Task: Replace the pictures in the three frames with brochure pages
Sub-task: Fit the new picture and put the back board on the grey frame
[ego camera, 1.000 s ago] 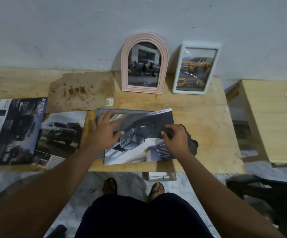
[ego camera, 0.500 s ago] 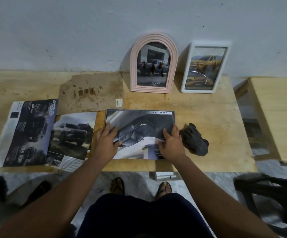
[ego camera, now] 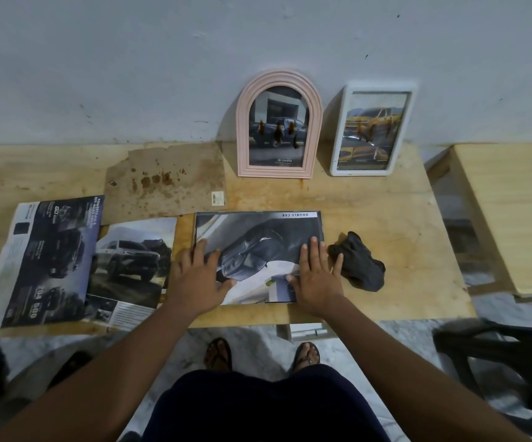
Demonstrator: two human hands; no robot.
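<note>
From where I stand, a bare strip of the surface lies open between the flat brochure page and the pink arched frame and white frame leaning on the wall, and the right end past the dark cloth is free too. Leftward the way is covered by two loose pages and a stained cardboard sheet, while the cloth lies just beside the brochure page's right edge.

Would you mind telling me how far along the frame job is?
Looks done: the pink frame and white frame stand at the wall showing truck pages. In hand: left hand and right hand press a third page flat. Left: framing and standing it; any frame beneath is unclear.
</note>
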